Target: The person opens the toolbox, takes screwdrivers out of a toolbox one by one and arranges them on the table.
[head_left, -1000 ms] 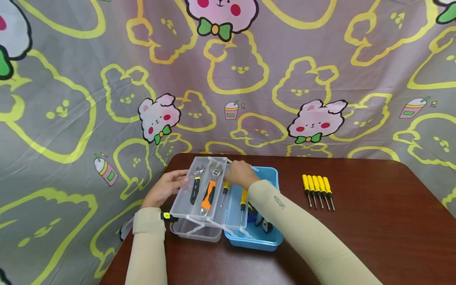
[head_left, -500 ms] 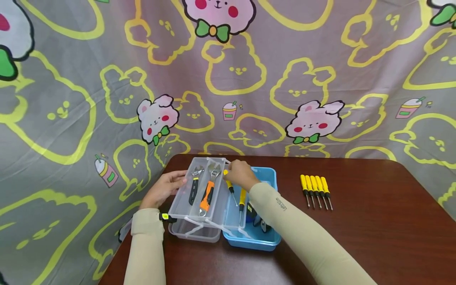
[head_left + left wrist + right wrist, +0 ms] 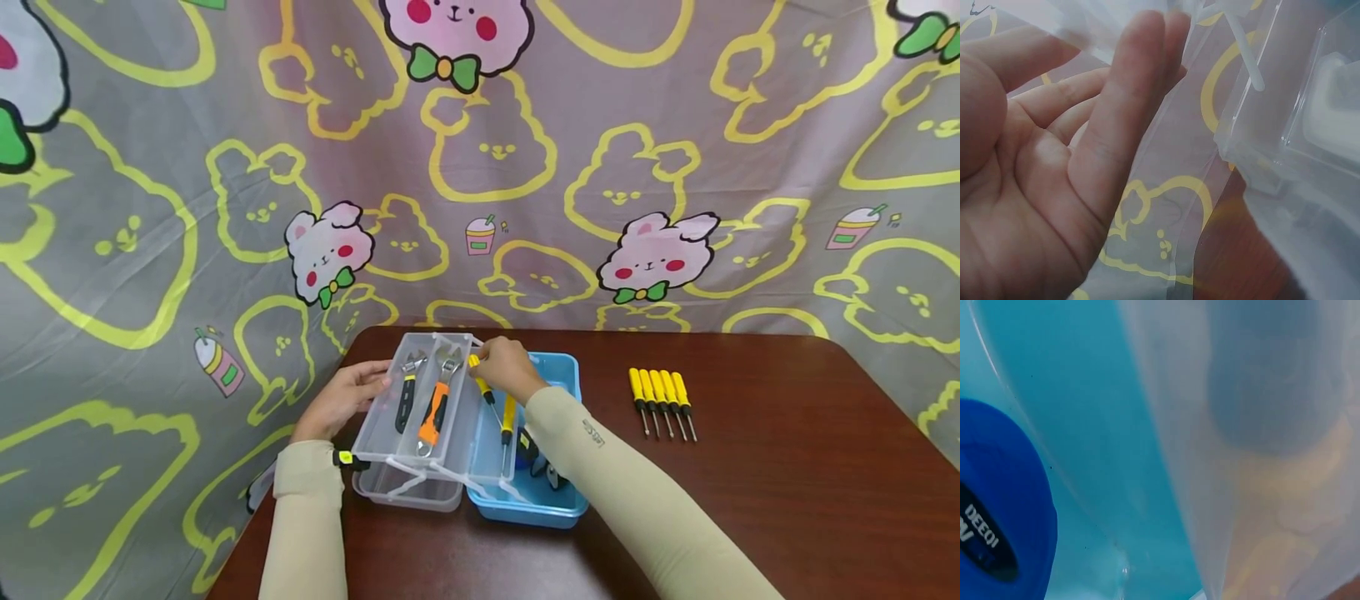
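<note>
My left hand [image 3: 341,400] touches the left side of the raised clear tray [image 3: 375,425], its fingers mostly straight; the left wrist view shows the fingers [image 3: 1125,94] against clear plastic. Inside that tray lie a black-handled adjustable wrench [image 3: 406,400] and an orange-handled one [image 3: 435,417]. My right hand [image 3: 510,367] pinches a yellow-handled screwdriver [image 3: 483,390] over the right-hand clear compartment, its shaft slanting down to the right. Beside it lies another yellow screwdriver [image 3: 507,425]. In the right wrist view frosted plastic [image 3: 1179,425] hides the grip.
The trays join by white hinge arms to a blue toolbox [image 3: 528,515]. A blue rounded tool [image 3: 1004,506] marked DEEQI and other tools lie in it. A clear lower section [image 3: 408,496] stands left. Several yellow screwdrivers [image 3: 660,400] lie in a row on the brown table [image 3: 765,467].
The screwdriver in my right hand has tilted, its tip swinging right toward the other one. My left hand stays at the tray. The head view has shifted slightly.
</note>
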A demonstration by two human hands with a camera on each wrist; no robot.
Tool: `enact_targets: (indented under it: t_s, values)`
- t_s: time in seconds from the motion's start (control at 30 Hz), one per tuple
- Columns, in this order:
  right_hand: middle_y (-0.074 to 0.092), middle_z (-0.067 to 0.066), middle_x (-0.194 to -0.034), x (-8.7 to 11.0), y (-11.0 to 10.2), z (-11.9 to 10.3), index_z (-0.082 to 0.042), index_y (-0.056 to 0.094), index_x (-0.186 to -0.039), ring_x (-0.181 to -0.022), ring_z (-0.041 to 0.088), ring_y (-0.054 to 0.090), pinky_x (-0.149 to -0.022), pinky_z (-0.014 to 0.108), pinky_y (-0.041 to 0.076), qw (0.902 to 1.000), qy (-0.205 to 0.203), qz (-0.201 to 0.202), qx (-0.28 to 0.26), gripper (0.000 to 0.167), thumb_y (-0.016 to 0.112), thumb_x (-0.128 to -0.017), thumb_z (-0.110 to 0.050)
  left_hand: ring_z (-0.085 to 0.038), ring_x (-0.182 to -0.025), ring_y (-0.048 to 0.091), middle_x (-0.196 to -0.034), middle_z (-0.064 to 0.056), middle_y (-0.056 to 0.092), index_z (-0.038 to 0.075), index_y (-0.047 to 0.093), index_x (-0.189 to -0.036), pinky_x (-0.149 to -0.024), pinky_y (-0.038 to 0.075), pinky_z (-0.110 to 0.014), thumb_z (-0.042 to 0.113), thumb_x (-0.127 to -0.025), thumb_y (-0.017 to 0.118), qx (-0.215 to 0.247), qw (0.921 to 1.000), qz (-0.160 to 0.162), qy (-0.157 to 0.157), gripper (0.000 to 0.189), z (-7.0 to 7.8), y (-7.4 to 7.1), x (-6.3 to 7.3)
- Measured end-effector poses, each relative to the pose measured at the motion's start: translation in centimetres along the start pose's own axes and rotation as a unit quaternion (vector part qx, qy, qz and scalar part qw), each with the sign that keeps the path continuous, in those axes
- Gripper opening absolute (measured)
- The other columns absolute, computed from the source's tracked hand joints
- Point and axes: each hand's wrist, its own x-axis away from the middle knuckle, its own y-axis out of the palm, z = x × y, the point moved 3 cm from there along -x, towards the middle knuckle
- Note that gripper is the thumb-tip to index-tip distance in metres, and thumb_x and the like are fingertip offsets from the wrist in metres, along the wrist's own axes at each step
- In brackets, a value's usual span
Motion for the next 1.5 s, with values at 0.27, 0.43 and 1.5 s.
enact_targets:
  t_s: [0.27,0.43,1.5]
  values:
    - [0.067,0.004,-0.101,0.0,-0.2,-0.1,-0.01,0.072,-0.112,-0.069,0.014,0.062,-0.063,0.031,0.053,0.9998,0.003,0.014,-0.016,0.032,0.077,-0.086,-0.029,-0.03,-0.1,0.064,-0.121,-0.013,0.063,0.011,0.053,-0.139,-0.079,0.055,-0.043,0.025,-0.097,0.061,-0.004,1.0,0.003,0.001,0.045,0.1,-0.1,-0.1]
    - [0.067,0.005,-0.098,0.2,-0.4,-0.1,-0.009,0.072,-0.112,-0.068,0.015,0.062,-0.065,0.032,0.053,0.9996,0.005,0.012,-0.026,0.033,0.076,-0.087,-0.029,-0.03,-0.1,0.064,-0.122,-0.012,0.062,0.011,0.053,-0.14,-0.08,0.055,-0.042,0.025,-0.097,0.061,-0.004,1.0,0.002,-0.003,0.046,0.0,0.0,0.0]
    - [0.067,0.001,-0.08,0.8,-3.5,-0.8,-0.003,0.069,-0.116,-0.063,0.015,0.064,-0.061,0.031,0.054,0.9975,-0.029,0.035,-0.054,0.035,0.072,-0.089,-0.025,-0.03,-0.101,0.064,-0.123,-0.014,0.061,0.009,0.052,-0.14,-0.08,0.055,-0.042,0.023,-0.098,0.06,0.001,1.0,0.001,-0.003,0.045,0.0,0.1,0.1]
